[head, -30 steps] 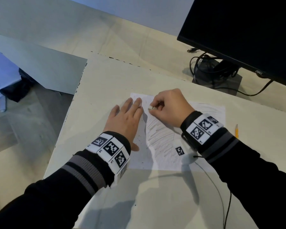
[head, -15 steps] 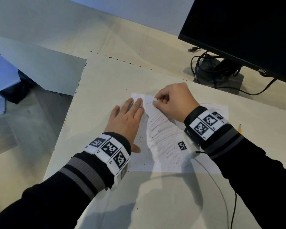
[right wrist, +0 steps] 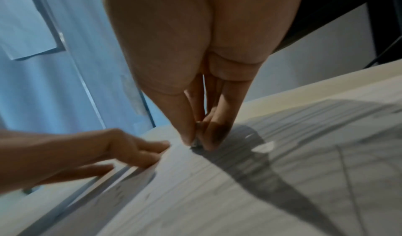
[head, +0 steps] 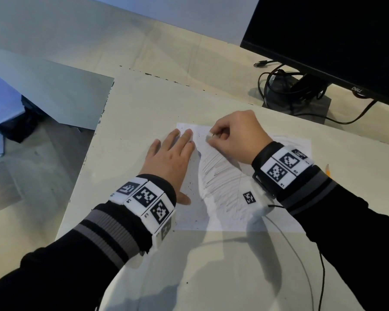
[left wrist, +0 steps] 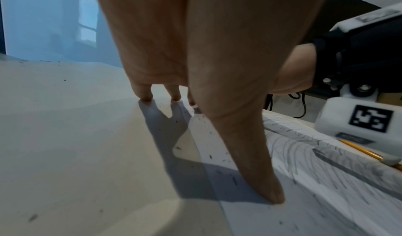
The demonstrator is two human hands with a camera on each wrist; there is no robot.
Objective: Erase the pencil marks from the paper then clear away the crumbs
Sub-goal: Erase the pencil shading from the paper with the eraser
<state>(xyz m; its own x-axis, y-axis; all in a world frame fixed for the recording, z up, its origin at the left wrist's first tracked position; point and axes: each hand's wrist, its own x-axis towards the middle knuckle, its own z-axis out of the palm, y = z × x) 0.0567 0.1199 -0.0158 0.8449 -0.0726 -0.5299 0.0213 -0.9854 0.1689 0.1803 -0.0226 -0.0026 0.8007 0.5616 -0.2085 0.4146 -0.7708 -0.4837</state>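
A white sheet of paper [head: 222, 212] with grey pencil strokes [head: 218, 173] lies on the pale table. My left hand [head: 171, 158] lies flat with straight fingers on the sheet's left edge, holding it down; its thumb [left wrist: 256, 162] presses the paper. My right hand [head: 234, 138] pinches a small white eraser [head: 209, 136] between thumb and fingers near the sheet's far left corner, its tip on the paper [right wrist: 195, 144]. Dark eraser crumbs [head: 191, 187] are scattered along the left part of the sheet and beside it [left wrist: 211, 156].
A yellow pencil [head: 327, 169] lies on the table right of the sheet, also showing in the left wrist view [left wrist: 369, 153]. A black monitor [head: 335, 37] with its stand and cables [head: 296, 95] is at the back right. The table's left edge [head: 92, 151] drops to the floor.
My right hand has slid the eraser away from me up the sheet toward its far edge. The left hand has stayed flat in place.
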